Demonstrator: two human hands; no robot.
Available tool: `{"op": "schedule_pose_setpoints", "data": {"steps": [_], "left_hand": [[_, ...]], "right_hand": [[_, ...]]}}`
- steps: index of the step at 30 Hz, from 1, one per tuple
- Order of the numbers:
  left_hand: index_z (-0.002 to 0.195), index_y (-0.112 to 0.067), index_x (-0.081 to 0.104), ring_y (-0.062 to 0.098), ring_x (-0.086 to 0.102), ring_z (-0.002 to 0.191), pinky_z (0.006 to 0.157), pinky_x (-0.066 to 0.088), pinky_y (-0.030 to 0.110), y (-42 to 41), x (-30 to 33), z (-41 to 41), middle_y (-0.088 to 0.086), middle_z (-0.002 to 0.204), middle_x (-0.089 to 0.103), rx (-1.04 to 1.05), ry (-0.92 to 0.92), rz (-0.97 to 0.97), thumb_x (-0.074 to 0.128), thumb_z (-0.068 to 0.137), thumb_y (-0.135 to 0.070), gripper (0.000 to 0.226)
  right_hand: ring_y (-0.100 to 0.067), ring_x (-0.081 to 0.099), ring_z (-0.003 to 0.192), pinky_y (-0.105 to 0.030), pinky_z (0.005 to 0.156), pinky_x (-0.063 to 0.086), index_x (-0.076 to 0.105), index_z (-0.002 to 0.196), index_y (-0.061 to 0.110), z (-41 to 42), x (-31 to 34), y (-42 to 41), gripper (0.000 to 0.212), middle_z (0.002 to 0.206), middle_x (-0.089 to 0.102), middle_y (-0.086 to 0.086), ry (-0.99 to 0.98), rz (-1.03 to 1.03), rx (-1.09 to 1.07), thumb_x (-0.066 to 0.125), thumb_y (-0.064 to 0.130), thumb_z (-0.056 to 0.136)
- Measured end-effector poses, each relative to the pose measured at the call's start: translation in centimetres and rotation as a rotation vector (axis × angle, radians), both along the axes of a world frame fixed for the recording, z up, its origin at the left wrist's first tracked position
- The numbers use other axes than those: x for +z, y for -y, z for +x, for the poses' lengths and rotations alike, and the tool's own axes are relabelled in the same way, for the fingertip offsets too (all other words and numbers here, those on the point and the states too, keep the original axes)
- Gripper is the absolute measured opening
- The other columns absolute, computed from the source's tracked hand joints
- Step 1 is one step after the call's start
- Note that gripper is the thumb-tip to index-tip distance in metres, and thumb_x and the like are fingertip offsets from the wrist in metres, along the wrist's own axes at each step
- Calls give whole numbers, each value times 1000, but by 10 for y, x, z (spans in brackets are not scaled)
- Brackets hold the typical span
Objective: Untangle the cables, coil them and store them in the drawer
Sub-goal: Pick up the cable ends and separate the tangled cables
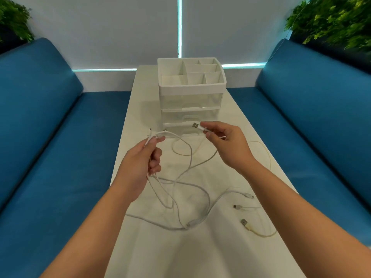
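White cables still tangled mid-desk. Left hand grips one bundle, right hand pinches a USB plug. Nothing coiled; drawers closed.

You're looking at a bright, evenly lit scene with soft, cool daylight. Thin cyan-white strips of light glow at the blind edges ahead of you, one vertical in the middle and one along the bottom. The table reads pale and a little washed out, so the white cables almost blend into it. Shadows are faint: a soft grey patch lies left of the organiser and under the cable loops. Your wide lens bends the sofas outward at the sides, and the plants in the corners smear. Everything looks slightly soft, with no harsh glare.
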State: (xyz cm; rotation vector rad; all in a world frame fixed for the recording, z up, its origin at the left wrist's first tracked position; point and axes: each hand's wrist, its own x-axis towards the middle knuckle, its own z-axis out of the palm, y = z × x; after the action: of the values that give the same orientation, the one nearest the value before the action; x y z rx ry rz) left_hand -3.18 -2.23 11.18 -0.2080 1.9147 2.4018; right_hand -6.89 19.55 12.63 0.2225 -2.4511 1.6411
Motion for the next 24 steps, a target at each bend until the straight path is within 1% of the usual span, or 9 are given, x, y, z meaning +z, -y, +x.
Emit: {"op": "schedule_pose_setpoints", "data": {"steps": [5,9,11,13,16,18,20,22,24], "left_hand": [[78,-19,46,9,19,47,41,17,21,-3,7,9,-5,56,25,-15,65,146,47,102,-33,28],[70,-22,39,8,14,44,40,12,22,-2,14,11,-7,51,22,-15,59,219,49,100,-30,32],[71,-22,38,8,13,45,41,11,22,-3,16,12,-7,51,21,-7,61,226,47,100,-30,32],[71,-22,39,9,13,45,40,11,22,-4,17,12,-6,51,20,-2,64,227,46,100,-34,32],[73,-22,39,9,14,45,39,13,21,-6,18,11,-6,51,20,3,48,170,45,101,-39,33],[73,-22,38,9,14,45,40,13,21,-6,17,10,-7,51,21,1,31,142,45,101,-39,34],[72,-22,36,9,15,45,40,13,21,-6,14,10,-7,51,21,-11,23,136,45,101,-39,36],[71,-21,36,8,15,45,39,14,20,-6,10,10,-7,52,22,-14,25,134,44,102,-38,36],[72,-21,37,8,15,45,39,14,20,-4,6,9,-7,51,22,-3,21,135,44,102,-37,35]], "right_hand": [[-2,61,83,-15,77,47,69,108,21,5,-33,1,20,91,68,6,105,3,-14,64,13,90],[-6,60,80,-30,81,53,68,106,18,6,-55,1,17,92,67,9,163,0,0,64,15,90],[-10,61,83,-28,79,53,63,118,20,6,-60,1,28,103,66,6,191,19,-21,63,15,90],[-13,61,91,-20,75,48,50,135,18,6,-67,0,47,116,60,1,303,92,-46,65,19,90],[-25,55,118,-29,91,46,35,145,8,7,-85,-4,71,134,53,-9,571,298,-57,70,28,86],[-26,55,118,-31,95,44,46,136,6,13,-98,-6,63,131,56,-12,662,483,-17,71,33,84],[-25,59,104,-32,84,47,57,117,6,23,-108,-4,46,113,62,-11,669,585,34,71,34,83],[-22,56,90,-31,70,44,52,100,11,30,-114,-1,35,97,58,-5,660,653,88,72,32,79],[-22,59,89,-30,68,44,55,94,11,30,-114,1,23,93,59,-4,662,724,114,68,24,81]]}}
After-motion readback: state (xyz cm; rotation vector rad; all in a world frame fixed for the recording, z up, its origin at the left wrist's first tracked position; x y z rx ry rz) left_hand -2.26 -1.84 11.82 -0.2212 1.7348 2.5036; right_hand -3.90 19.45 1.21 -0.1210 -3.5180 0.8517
